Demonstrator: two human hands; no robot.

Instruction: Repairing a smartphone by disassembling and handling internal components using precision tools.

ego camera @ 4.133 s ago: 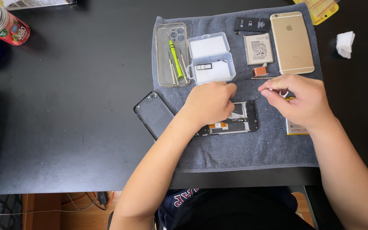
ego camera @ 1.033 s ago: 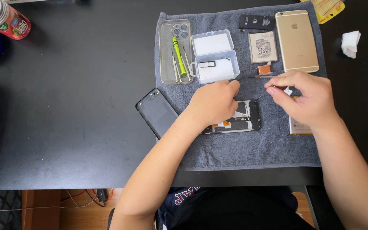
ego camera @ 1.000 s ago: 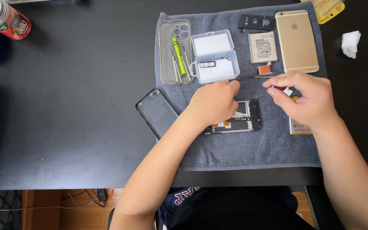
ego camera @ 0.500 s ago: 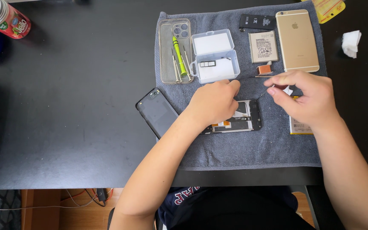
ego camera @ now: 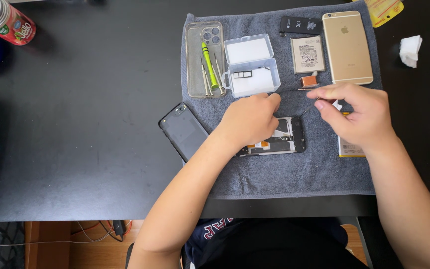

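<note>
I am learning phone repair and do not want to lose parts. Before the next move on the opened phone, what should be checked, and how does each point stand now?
1. Opened phone lies flat on the grey towel: ok.
2. Left hand rests on the phone to steady it: ok.
3. Right hand pinches a thin tool in its fingers: ok; tip type: cannot tell.
4. Clear parts box stands open and close by: ok.
5. Removed back cover lies half off the towel: not ok.
6. Loose screws on the towel: cannot tell.

Plastic box [ego camera: 251, 66] just beyond hands
</note>
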